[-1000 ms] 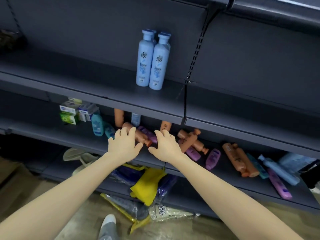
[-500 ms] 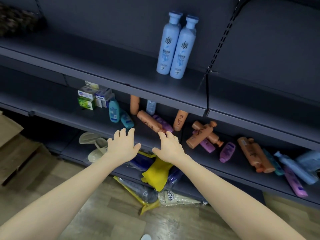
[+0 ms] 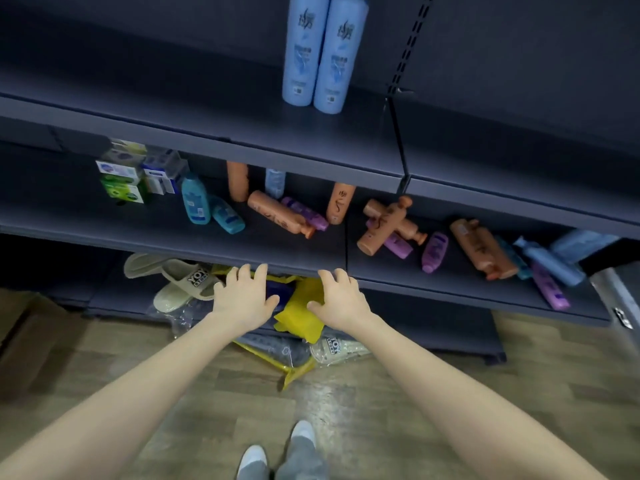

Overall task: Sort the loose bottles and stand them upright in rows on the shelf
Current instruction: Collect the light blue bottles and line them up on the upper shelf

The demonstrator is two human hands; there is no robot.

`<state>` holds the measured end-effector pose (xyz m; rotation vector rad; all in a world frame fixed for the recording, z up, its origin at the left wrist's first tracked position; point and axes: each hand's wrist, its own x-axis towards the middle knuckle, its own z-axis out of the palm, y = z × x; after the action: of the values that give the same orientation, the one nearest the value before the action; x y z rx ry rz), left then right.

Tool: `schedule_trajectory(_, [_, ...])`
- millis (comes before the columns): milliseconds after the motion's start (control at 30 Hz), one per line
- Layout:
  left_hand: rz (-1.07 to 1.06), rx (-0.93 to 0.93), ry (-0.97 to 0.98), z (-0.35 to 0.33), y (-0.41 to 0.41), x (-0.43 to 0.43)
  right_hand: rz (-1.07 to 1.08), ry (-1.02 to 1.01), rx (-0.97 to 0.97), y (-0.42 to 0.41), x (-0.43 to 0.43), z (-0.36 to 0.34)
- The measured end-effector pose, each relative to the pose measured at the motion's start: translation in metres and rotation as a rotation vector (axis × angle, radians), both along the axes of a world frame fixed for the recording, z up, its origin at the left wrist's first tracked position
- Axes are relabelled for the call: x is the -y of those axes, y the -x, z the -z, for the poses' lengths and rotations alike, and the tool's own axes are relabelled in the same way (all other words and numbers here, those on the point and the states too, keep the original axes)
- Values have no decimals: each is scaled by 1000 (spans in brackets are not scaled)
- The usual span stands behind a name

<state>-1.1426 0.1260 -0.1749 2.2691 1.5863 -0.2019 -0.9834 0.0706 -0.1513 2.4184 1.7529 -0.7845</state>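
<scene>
Plastic, likely light, stiff and a little slippery, the orange bottles (image 3: 280,216) are asking for a grip round the mid-body. They are lying tumbled among purple bottles (image 3: 434,251) and blue bottles (image 3: 195,200) on the middle shelf (image 3: 138,233). The left hand (image 3: 244,296) and right hand (image 3: 341,299) are hovering at its front edge, fingers spread, holding nothing.

We reach both bare arms straight out ahead, our left hand (image 3: 244,296) and right hand (image 3: 342,299) side by side, palms down, fingers spread and lightly bent (holding nothing), thumbs pointing toward each other.
</scene>
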Motion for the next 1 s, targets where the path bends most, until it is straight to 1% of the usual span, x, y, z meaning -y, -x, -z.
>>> schedule_trajectory(200, [141,17,31,5,-34,5,139,7,14,-23,24,1])
schedule_trajectory(533, [341,13,36,4,-103,24,351,-7,-24,-79,74,-5])
schedule_trajectory(733, [414,8,12,3,-155,49,403,-24,-35,-124,106,-7])
schedule_trajectory(1000, [453,5,4,-5,-238,91,435,-44,-40,-199,149,-11])
